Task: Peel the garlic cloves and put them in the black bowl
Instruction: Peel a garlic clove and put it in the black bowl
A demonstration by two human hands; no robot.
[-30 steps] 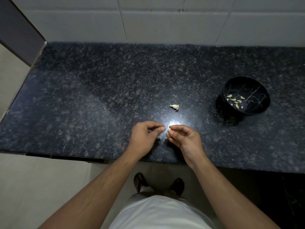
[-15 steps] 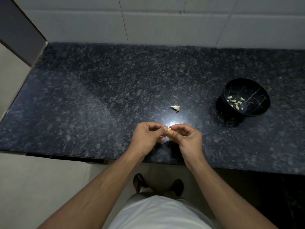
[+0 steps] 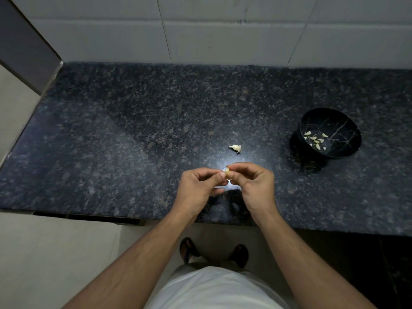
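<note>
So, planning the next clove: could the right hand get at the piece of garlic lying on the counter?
Probably yes, once freed. The garlic piece lies in the open just beyond the right hand, nothing between them; but both hands now pinch a clove.

the desk (image 3: pixel 111 152) is polished speckled dark granite, glossy enough to mirror a light. the black bowl (image 3: pixel 347 150) at right looks glazed, veined like marble. wall tiles (image 3: pixel 223 30) up top smooth, matt.
</note>
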